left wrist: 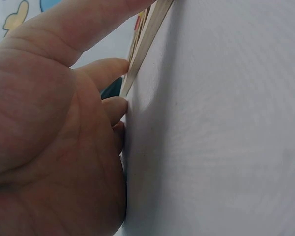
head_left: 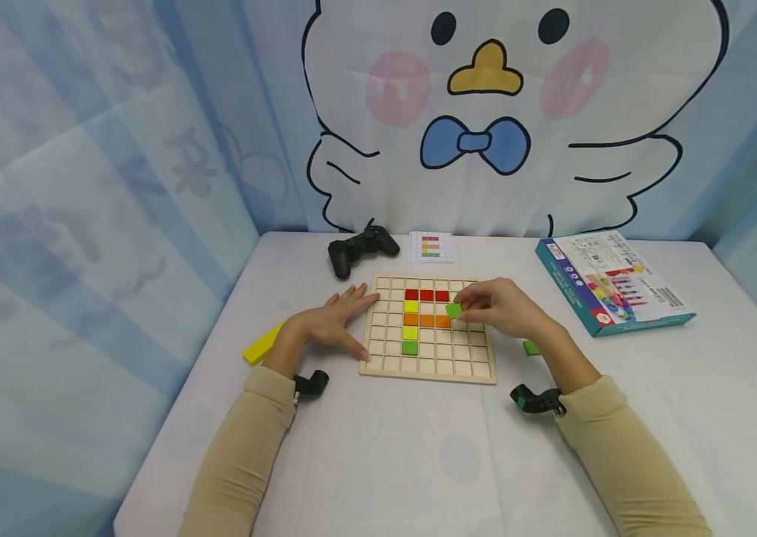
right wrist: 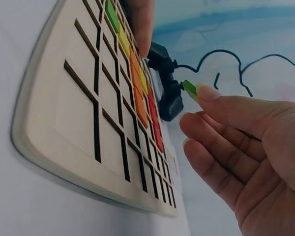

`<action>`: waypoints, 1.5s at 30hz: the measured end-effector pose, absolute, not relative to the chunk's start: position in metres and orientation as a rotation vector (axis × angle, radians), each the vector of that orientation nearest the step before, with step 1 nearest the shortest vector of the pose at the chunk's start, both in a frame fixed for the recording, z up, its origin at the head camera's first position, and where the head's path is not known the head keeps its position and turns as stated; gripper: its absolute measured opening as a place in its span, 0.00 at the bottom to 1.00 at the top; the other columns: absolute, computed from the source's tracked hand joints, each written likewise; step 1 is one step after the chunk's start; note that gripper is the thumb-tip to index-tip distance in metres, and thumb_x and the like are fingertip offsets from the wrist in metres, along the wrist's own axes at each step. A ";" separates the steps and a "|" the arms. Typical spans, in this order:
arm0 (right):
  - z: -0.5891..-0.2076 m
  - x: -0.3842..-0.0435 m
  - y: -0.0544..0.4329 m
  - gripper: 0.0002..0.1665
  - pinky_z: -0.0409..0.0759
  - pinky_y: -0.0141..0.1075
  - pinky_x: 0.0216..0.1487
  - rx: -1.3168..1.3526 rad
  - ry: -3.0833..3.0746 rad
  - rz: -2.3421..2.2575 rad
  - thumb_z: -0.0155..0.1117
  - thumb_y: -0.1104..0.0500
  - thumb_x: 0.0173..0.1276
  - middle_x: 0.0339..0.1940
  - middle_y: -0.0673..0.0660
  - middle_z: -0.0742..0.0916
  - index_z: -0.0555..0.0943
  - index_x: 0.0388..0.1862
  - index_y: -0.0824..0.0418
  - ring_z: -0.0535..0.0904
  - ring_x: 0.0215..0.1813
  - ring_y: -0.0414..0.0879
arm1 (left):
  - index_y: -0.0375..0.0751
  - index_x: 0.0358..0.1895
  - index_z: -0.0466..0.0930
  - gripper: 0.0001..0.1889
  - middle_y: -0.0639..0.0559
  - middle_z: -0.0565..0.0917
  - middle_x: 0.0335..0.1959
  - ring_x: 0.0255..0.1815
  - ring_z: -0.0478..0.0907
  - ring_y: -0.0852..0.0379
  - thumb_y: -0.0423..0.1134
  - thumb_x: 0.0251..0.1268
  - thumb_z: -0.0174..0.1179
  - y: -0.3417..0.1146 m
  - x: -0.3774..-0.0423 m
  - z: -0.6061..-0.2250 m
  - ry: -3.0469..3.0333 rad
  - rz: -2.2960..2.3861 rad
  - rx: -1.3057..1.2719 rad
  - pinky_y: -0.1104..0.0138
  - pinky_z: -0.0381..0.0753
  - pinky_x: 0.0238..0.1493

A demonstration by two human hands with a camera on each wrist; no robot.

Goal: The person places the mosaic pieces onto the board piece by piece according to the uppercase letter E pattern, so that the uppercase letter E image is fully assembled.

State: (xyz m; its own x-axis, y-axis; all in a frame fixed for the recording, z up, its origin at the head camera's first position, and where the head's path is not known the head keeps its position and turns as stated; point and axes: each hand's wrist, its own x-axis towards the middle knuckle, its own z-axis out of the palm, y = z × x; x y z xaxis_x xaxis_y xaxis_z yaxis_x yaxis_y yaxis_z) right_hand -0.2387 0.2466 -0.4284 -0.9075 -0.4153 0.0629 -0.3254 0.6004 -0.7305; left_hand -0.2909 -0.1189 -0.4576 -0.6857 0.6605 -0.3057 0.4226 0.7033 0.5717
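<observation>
A wooden grid board (head_left: 445, 365) lies on the white table, its cells holding red tiles (head_left: 427, 295), yellow tiles (head_left: 410, 333), orange tiles (head_left: 426, 321) and a green tile (head_left: 409, 347). Over the board's right part, my right hand (head_left: 502, 307) pinches another green tile (head_left: 453, 310) between thumb and fingertips; the right wrist view shows this held tile (right wrist: 190, 88) raised off the grid. My left hand (head_left: 334, 322) is spread at the board's left side, with thumb and fingertips at the wooden edge (left wrist: 145, 49).
Beside my left wrist lies a yellow bar (head_left: 262, 344). Near my right wrist is a loose green tile (head_left: 531, 347). Behind the board are a black game controller (head_left: 362, 248) and a pattern card (head_left: 430, 247). A teal-sided box (head_left: 616, 283) occupies the back right.
</observation>
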 end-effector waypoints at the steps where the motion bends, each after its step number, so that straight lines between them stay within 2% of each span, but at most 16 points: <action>1: -0.429 -0.239 0.244 0.16 0.80 0.28 0.39 -0.634 2.713 -1.202 0.75 0.60 0.68 0.37 0.56 0.87 0.88 0.53 0.64 0.79 0.38 0.49 | 0.61 0.87 0.43 0.66 0.52 0.31 0.88 0.88 0.24 0.51 0.62 0.48 0.79 -0.119 -0.291 -0.457 2.412 0.641 0.826 0.47 0.27 0.86; 15: -0.435 -0.235 0.218 0.15 0.74 0.29 0.34 -0.657 2.771 -1.197 0.79 0.58 0.64 0.31 0.53 0.84 0.89 0.47 0.61 0.76 0.35 0.48 | 0.60 0.87 0.42 0.66 0.51 0.31 0.88 0.88 0.24 0.51 0.62 0.49 0.78 -0.119 -0.292 -0.459 2.416 0.637 0.843 0.48 0.26 0.86; 31: -0.442 -0.233 0.200 0.14 0.74 0.31 0.31 -0.737 2.741 -1.124 0.80 0.58 0.62 0.26 0.50 0.83 0.89 0.44 0.62 0.75 0.31 0.44 | 0.62 0.86 0.43 0.65 0.52 0.31 0.88 0.88 0.24 0.51 0.63 0.48 0.79 -0.119 -0.291 -0.459 2.418 0.635 0.835 0.47 0.27 0.86; 37: -0.443 -0.231 0.196 0.14 0.77 0.31 0.33 -0.775 2.679 -1.114 0.80 0.58 0.63 0.27 0.49 0.85 0.89 0.45 0.61 0.77 0.31 0.44 | 0.63 0.86 0.42 0.66 0.53 0.31 0.88 0.88 0.24 0.52 0.63 0.48 0.79 -0.119 -0.291 -0.460 2.413 0.632 0.829 0.47 0.27 0.86; 45: -0.441 -0.228 0.192 0.13 0.76 0.31 0.34 -0.728 2.640 -1.051 0.80 0.56 0.62 0.27 0.49 0.83 0.89 0.44 0.58 0.77 0.32 0.44 | 0.64 0.86 0.42 0.66 0.54 0.31 0.88 0.88 0.24 0.53 0.64 0.47 0.79 -0.119 -0.293 -0.461 2.418 0.631 0.816 0.47 0.27 0.86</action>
State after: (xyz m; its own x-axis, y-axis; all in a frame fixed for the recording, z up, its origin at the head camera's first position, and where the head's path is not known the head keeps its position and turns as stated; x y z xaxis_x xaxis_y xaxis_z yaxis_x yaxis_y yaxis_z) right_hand -0.2282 0.1922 -0.4414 -0.8565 -0.5161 -0.0103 -0.3677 0.6240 -0.6895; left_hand -0.2928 -0.1188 -0.4608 -0.6908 0.6524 -0.3118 0.4166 0.7116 0.5658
